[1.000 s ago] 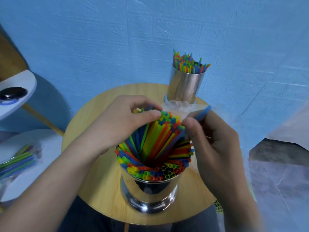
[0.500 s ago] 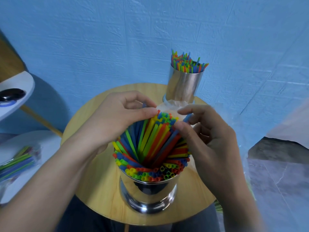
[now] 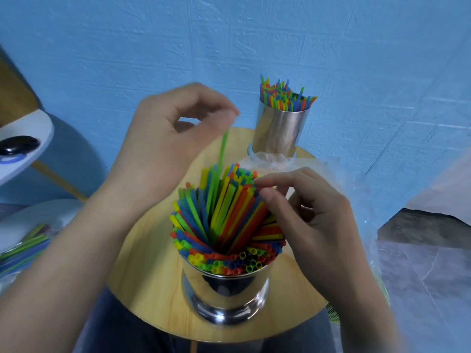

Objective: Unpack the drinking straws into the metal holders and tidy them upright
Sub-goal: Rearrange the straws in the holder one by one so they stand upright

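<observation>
A shiny metal holder (image 3: 226, 294) stands near the front of the round wooden table (image 3: 142, 271), packed with coloured straws (image 3: 224, 220) that lean and fan toward the back. My left hand (image 3: 168, 141) is raised above the bundle and pinches the top of a single green straw (image 3: 222, 154), whose lower end is still among the others. My right hand (image 3: 311, 220) touches the right side of the bundle, thumb and fingertips at the straw tips. A second metal holder (image 3: 279, 131), full of upright straws, stands at the table's back edge.
Crumpled clear plastic wrapping (image 3: 270, 159) lies between the two holders and spreads to the right. At the left, a packet of straws (image 3: 23, 245) rests on a white surface. A white shelf with a dark object (image 3: 17, 145) sticks out at far left. A blue wall is behind.
My left hand has lifted off the bundle and risen, drawing one green straw upward. My right hand has stayed at the right side of the straws.
</observation>
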A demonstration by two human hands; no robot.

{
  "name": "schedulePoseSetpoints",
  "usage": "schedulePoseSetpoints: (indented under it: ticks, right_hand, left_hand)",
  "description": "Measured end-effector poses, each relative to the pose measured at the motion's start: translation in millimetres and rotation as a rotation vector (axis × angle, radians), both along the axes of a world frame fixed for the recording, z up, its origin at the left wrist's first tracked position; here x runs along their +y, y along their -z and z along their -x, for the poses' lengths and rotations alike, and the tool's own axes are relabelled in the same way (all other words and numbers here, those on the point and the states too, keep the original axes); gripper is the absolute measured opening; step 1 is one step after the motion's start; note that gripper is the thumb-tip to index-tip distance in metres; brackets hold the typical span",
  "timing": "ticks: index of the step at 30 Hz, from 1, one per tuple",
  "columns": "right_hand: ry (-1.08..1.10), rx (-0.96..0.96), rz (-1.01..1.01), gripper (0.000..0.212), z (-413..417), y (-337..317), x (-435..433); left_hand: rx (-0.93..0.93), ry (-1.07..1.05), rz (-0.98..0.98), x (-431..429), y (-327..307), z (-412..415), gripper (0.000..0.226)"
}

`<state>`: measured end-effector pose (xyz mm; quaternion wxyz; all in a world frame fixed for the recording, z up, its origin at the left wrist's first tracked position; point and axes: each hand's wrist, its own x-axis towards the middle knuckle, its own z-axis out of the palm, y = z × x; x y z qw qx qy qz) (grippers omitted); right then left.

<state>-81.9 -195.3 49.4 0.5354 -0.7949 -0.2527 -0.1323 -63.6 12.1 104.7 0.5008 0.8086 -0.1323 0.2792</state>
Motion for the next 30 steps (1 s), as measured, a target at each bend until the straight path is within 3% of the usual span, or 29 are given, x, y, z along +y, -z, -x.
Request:
schedulePoseSetpoints:
  ticks: [3, 9, 12, 15, 17, 19, 23, 26, 30]
  right_hand:
    - [0.030, -0.019, -0.026, 0.009, -0.3, -0.2, 0.9]
    - [0.059, 0.027, -0.067, 0.031, -1.8, 1.0, 1.0]
    - [0.059, 0.033, -0.088, 0.036, -1.9, 0.4, 2.0]
    - [0.045, 0.023, -0.146, 0.028, 0.9, -0.9, 4.9]
    - [0.015, 0.015, -0.269, 0.019, 3.2, -3.5, 5.1]
    - [-0.025, 0.032, -0.428, 0.010, 3.8, -7.7, 3.8]
    - [-0.008, 0.004, -0.633, 0.009, 1.1, -9.5, -1.2]
    - [0.106, -0.029, -0.674, 0.020, 0.7, -10.8, -4.5]
    - [0.145, -0.065, -0.530, 0.030, 0.6, -9.3, -3.6]
  left_hand:
    - [-0.045, 0.023, 0.291, 9.3, -1.9, -3.2, 0.013]
    - [0.001, -0.032, 0.791, 25.2, -1.5, -7.2, 0.012]
    - [0.084, 0.020, 0.950, 21.2, 5.3, -6.0, 0.014]
    - [0.167, 0.037, 0.991, 13.2, 9.7, -2.4, 0.014]
    - [0.261, 0.037, 0.916, 7.9, 14.3, 0.3, 0.011]
    - [0.376, 0.058, 0.711, 5.1, 20.5, 3.0, 0.002]
    - [0.569, 0.170, 0.190, 14.2, 25.6, 6.3, 0.038]
    - [0.683, 0.260, -0.085, 23.3, 24.4, 6.8, 0.038]
    - [0.623, 0.116, -0.216, 24.0, 27.6, 4.2, 0.013]
